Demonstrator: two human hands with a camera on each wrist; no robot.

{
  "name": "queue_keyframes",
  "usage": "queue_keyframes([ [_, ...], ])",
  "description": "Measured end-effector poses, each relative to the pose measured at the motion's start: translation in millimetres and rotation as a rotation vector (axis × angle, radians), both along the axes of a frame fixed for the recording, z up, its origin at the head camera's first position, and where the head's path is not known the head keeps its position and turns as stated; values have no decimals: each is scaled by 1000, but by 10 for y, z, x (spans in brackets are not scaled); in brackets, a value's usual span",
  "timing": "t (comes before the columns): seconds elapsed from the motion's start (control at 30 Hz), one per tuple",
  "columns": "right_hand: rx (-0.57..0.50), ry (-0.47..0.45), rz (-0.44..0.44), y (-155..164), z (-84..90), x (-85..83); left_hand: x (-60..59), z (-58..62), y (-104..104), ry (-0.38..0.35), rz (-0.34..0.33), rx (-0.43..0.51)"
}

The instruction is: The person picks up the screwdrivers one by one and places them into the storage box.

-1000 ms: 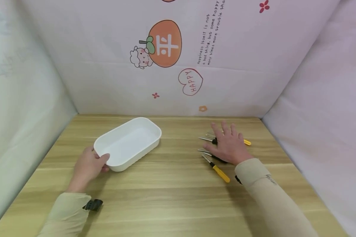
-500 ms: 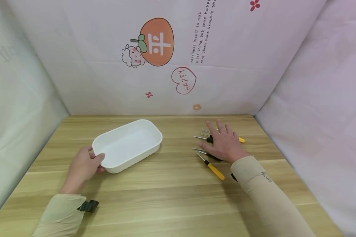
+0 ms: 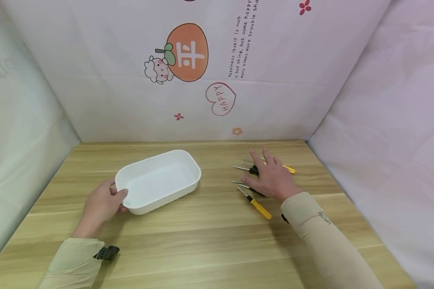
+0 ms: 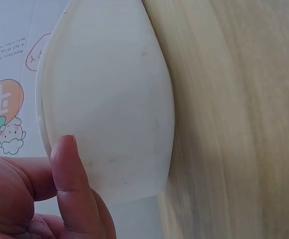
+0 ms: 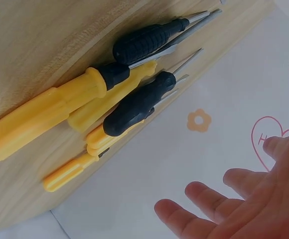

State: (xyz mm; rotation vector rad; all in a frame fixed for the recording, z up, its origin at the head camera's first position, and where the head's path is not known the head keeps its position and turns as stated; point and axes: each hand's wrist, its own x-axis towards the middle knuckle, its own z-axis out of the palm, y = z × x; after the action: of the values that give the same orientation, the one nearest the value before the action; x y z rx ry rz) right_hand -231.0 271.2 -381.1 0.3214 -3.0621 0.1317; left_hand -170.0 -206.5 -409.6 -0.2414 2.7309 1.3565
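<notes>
A white plastic tub [image 3: 158, 180] stands empty on the wooden table [image 3: 209, 237]. My left hand [image 3: 102, 204] grips its near left corner, thumb [image 4: 72, 189] over the rim of the tub [image 4: 109, 99]. To the right lie several screwdrivers [image 3: 254, 204] with yellow and black handles. My right hand [image 3: 273, 176] hovers flat over them with straight, spread fingers. In the right wrist view the screwdrivers [image 5: 109, 94] lie side by side and the fingers [image 5: 204, 199] hold nothing.
Cloth walls close the table on the left, back and right; the back one carries a cartoon print [image 3: 182, 54]. A yellow-handled screwdriver [image 3: 287, 169] pokes out beyond my right hand near the right wall.
The tub has slid a little to the right under my left hand. My right hand stays flat over the screwdrivers; the head view has shifted slightly.
</notes>
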Motion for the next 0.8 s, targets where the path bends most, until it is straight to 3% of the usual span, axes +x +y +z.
queue_keyframes([
  [0.33,27,-32,-6,23,-18,111,13,0,28,6,-25,-18],
  [0.6,144,1,22,30,-76,221,17,-6,35,5,-38,-25],
  [0.8,175,-12,20,6,-145,291,19,-12,31,20,-48,-32],
])
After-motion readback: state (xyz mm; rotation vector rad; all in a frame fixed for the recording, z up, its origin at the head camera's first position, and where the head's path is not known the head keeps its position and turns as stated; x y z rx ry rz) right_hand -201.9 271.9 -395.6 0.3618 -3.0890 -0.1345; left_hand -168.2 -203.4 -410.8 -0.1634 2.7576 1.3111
